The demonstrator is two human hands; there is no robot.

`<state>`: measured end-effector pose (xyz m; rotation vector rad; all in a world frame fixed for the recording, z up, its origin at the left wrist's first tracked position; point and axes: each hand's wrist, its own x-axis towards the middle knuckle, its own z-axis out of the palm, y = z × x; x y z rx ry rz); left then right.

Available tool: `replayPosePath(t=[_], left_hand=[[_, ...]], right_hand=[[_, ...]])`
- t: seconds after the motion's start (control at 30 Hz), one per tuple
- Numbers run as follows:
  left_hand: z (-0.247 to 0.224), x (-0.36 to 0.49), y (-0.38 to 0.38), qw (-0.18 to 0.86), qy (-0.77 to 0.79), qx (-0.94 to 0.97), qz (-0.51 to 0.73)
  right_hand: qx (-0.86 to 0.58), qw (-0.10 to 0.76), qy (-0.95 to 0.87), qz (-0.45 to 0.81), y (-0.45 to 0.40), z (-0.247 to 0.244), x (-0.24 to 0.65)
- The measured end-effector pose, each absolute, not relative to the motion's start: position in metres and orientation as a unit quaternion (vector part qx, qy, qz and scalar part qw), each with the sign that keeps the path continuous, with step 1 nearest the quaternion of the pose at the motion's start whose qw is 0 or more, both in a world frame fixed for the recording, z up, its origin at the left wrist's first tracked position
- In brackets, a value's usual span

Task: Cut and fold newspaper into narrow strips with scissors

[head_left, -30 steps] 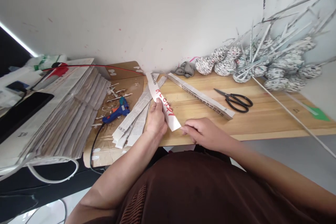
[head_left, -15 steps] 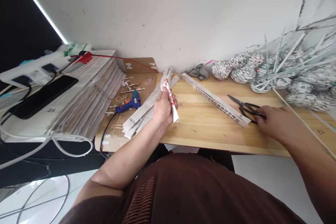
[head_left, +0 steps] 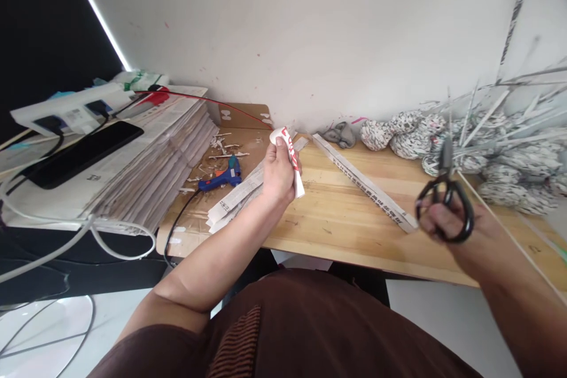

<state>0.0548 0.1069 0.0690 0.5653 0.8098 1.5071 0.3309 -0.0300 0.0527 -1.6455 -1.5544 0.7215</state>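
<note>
My left hand (head_left: 280,172) is closed round a folded strip of newspaper (head_left: 299,184) with red print, held above the table's middle. Below that hand, more cut newspaper strips (head_left: 239,196) lie in a loose pile. In my right hand (head_left: 445,221) is a pair of black-handled scissors (head_left: 447,186), raised off the table with the blades pointing up and away. Fingers pass through the handle loops, slightly blurred. Between my hands a long paper strip (head_left: 363,180) with black characters lies slanted on the wood.
A blue glue gun (head_left: 221,177) rests on cardboard (head_left: 190,221) among paper scraps. Stacked newspapers (head_left: 177,159) carry a phone (head_left: 88,153) and a power strip (head_left: 73,112). Woven paper bundles (head_left: 411,133) and a grey cloth (head_left: 340,134) line the wall.
My right hand has picked the scissors up from the table and turned them upward. The folded strip in my left hand is now bent over at its top.
</note>
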Motion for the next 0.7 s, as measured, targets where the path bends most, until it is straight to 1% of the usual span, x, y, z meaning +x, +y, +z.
replayPosePath(t=[0.03,0.1,0.17,0.23,0.3,0.37,0.43,0.7], left_hand=[[0.072,0.056,0.110,0.616,0.348,0.247,0.662],[0.078,0.060,0.115,0.609,0.338,0.243,0.675],[0.083,0.061,0.119,0.605,0.329,0.237,0.685],[0.087,0.061,0.122,0.603,0.323,0.233,0.691],[0.088,0.059,0.122,0.604,0.324,0.229,0.691],[0.087,0.056,0.122,0.611,0.331,0.220,0.685],[0.086,0.052,0.122,0.617,0.341,0.209,0.678],[0.084,0.049,0.120,0.635,0.352,0.192,0.660]], right_hand=[[-0.632,0.386,-0.583,0.334,-0.033,0.058,0.309],[-0.615,0.322,-0.580,0.427,-0.038,0.063,0.268],[-0.572,0.304,-0.581,0.493,-0.040,0.064,0.233],[-0.519,0.283,-0.553,0.587,-0.041,0.060,0.211],[-0.479,0.273,-0.533,0.642,-0.040,0.055,0.199],[-0.450,0.279,-0.557,0.640,-0.040,0.051,0.194],[-0.435,0.289,-0.598,0.608,-0.039,0.049,0.192],[-0.437,0.280,-0.632,0.576,-0.033,0.047,0.183]])
